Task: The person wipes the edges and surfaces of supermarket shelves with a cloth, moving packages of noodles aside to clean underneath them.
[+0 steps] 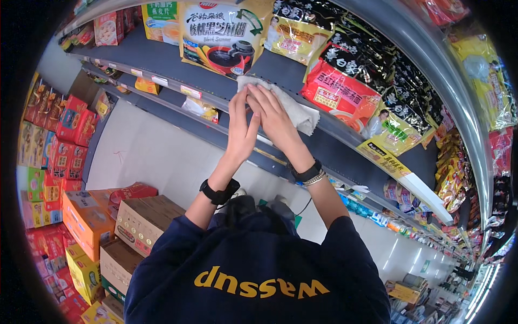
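A white cloth point(297, 109) lies folded over the front edge of a dark grey store shelf point(162, 60). My right hand point(273, 113) presses on the cloth with its fingers laid flat and close together. Beside it, my left hand point(243, 125) touches the right one, its fingertips at the cloth's left end. Behind the cloth stand a large black sesame pouch point(220, 40) and a yellow noodle pack point(297, 38). A red noodle pack point(340, 91) is to the right of the cloth. Whether the left fingers grip any cloth is hidden.
Lower shelves hold a few packets point(200, 108). Cardboard cartons point(141, 222) and an orange box point(89, 216) are stacked on the floor at left. A clear curved shelf edge point(457, 60) arches over the upper right. A yellow label strip point(384, 158) lines the shelf front.
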### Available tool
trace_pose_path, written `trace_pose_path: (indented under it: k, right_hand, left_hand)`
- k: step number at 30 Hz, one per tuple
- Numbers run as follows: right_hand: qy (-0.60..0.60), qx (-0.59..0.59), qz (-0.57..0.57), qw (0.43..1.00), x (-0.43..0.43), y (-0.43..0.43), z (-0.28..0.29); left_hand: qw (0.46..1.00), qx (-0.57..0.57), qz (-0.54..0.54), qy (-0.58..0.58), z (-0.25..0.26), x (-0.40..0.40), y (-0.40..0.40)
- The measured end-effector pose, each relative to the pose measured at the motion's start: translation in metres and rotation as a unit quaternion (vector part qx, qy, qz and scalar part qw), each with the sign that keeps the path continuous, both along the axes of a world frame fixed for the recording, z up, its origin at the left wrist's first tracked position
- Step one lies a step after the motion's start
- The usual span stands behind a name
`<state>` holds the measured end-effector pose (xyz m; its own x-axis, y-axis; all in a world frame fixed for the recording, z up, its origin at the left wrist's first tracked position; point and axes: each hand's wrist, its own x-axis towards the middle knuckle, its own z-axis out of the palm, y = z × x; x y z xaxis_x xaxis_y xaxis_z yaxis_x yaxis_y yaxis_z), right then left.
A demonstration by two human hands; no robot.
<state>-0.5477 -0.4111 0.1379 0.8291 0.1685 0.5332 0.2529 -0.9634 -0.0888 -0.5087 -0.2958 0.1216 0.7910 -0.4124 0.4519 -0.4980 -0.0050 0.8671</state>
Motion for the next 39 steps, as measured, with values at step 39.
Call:
trace_pose_path:
  k: [39]
  right_hand:
    - [-0.036, 0.072, -0.123, 0.989, -0.285, -0.190, -0.003]
  left_hand:
    - [0.987, 0.120, 0.054, -0.095, 0.015, -0.268, -0.201]
